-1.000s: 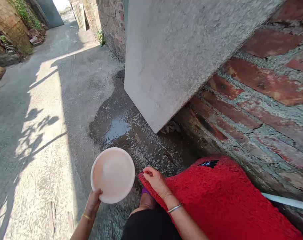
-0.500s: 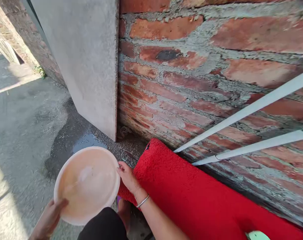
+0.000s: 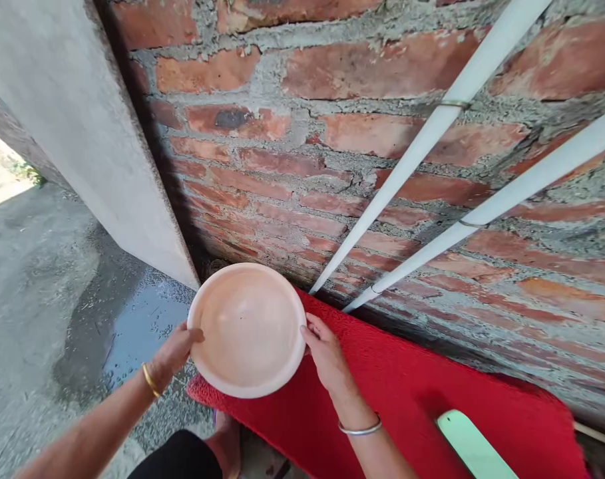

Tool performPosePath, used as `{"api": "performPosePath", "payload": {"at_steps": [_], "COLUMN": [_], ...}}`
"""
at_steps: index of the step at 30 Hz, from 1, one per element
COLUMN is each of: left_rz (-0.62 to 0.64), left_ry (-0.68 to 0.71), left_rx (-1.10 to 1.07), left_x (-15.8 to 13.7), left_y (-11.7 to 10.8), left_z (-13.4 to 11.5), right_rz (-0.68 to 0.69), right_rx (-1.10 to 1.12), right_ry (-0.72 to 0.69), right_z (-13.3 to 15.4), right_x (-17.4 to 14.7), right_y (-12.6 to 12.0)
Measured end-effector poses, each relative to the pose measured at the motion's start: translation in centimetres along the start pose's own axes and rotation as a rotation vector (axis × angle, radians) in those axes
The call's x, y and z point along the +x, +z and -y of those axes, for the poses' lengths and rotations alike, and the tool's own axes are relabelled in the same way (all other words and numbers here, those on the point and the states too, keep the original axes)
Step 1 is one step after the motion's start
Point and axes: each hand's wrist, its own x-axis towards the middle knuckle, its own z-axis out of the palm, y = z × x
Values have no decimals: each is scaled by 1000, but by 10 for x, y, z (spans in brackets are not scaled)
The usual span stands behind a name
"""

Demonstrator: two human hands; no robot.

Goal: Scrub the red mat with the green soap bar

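Observation:
A pale peach plastic basin [image 3: 247,326] is held between both hands, its hollow facing up toward me. My left hand [image 3: 177,346] grips the left rim, thumb over the edge. On the opposite side, my right hand [image 3: 325,349] pinches the rim with its thumb showing and the other fingers partly behind it. Only small dark specks show inside; whether a little water is there I cannot tell. Under and beyond the basin lies a red fuzzy mat [image 3: 392,386], its left end partly hidden. A light green flat object [image 3: 474,442] rests on the mat near my right forearm.
A brick wall [image 3: 332,173] rises ahead, with two white pipes [image 3: 412,156] slanting down it. At left a grey slab [image 3: 82,120] leans by the wall. A wet puddle [image 3: 137,326] spreads over the concrete floor [image 3: 22,319]. My knee is at the bottom.
The basin has moved from over the concrete floor to over the red mat's left end, both hands still on its rim. My view has turned right, showing more of the green object.

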Motion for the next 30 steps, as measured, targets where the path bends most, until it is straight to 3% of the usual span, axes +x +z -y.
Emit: {"api": "performPosePath", "payload": {"at_steps": [5,9,17,24,27,30], "left_rz": [76,78,81,10,-13,-25], "left_ry": [-7,-12,-75,-87,-119,-154], "left_rx": [43,82,116,194,277,286], "left_x": [33,46,54,46,32,18], "left_y": [54,79,80,87,90,93], "left_z": [1,0,1,-8,-8,1], "right_rz": [-112,-164,-145,-89,-104,-156], "right_rx": [38,87,196,215,138,-121], "right_ry": [55,100,104,149,134,24], "right_z": [-2,-11,-16,-7,-11,-29], "right_x": [13,19,20,10,-5,-38], "right_y": [-48,-68,-70,-78,-92,-112]}}
